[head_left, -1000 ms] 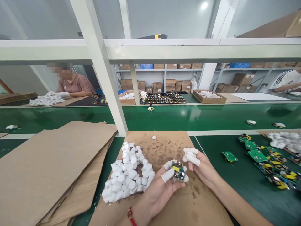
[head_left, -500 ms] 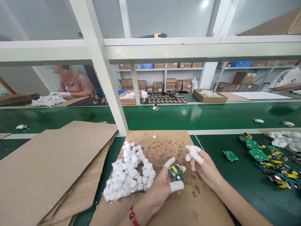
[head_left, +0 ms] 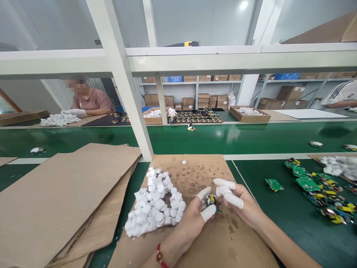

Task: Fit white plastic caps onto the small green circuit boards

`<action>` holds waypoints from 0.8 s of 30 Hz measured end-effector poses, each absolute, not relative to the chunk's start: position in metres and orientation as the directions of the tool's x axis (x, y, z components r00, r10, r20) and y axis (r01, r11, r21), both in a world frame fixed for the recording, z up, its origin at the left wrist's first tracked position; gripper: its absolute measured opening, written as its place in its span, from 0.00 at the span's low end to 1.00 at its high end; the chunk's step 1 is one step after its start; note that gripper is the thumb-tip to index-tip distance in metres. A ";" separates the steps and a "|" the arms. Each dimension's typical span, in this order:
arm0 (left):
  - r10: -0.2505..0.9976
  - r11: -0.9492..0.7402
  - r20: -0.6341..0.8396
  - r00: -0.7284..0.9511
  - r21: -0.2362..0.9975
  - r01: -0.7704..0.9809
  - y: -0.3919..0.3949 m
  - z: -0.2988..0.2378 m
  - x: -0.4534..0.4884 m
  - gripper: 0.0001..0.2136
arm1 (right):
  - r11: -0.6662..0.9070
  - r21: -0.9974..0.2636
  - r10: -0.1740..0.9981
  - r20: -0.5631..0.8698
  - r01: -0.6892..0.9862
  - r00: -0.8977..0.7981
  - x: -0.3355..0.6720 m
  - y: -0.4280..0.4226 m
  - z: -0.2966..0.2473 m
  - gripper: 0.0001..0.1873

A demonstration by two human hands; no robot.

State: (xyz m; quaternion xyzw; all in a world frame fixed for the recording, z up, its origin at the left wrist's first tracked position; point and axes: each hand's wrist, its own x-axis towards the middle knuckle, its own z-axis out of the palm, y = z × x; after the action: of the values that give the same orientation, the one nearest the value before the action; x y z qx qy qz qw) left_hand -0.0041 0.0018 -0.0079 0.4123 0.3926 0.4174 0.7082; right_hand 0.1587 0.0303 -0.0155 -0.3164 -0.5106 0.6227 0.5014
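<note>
A white post rises from the green bench. A white beam crosses it. Behind the post runs a green conveyor, then shelves of cartons. Up right, a lamp glows.

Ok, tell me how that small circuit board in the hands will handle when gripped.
The small circuit board is probably stiff and light: the left hand pinches it between fingertips. Its raised components look fragile, so gripping the edges seems safer.
</note>
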 end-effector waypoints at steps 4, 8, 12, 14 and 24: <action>0.918 0.328 -0.159 0.364 0.821 -0.468 0.000 -0.006 -0.003 0.26 | -0.019 -0.929 0.898 0.147 -0.370 -0.415 0.157 0.024 -0.013 0.20; 0.924 0.274 -0.080 0.374 0.821 -0.501 -0.001 -0.002 -0.002 0.14 | -0.042 -0.936 0.881 0.131 -0.350 -0.454 0.152 0.022 -0.011 0.07; 0.916 0.320 -0.135 0.378 0.814 -0.485 0.000 -0.005 -0.002 0.17 | -0.027 -0.955 0.942 0.075 -0.296 -0.328 0.149 0.024 -0.014 0.11; 0.906 0.383 -0.216 0.365 0.785 -0.487 0.001 -0.007 -0.003 0.19 | -0.016 -0.959 0.976 0.047 -0.284 -0.212 0.148 0.026 -0.015 0.15; 0.777 0.550 -0.333 0.534 0.771 -0.320 -0.004 0.000 -0.007 0.22 | -0.015 -0.955 1.000 -0.018 -0.296 0.007 0.152 0.030 -0.007 0.25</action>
State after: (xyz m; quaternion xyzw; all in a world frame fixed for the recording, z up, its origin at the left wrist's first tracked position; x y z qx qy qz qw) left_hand -0.0070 -0.0039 0.0000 0.3321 0.3440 0.3385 0.8104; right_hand 0.1518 0.0299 -0.0075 -0.4261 -0.4131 0.5709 0.5673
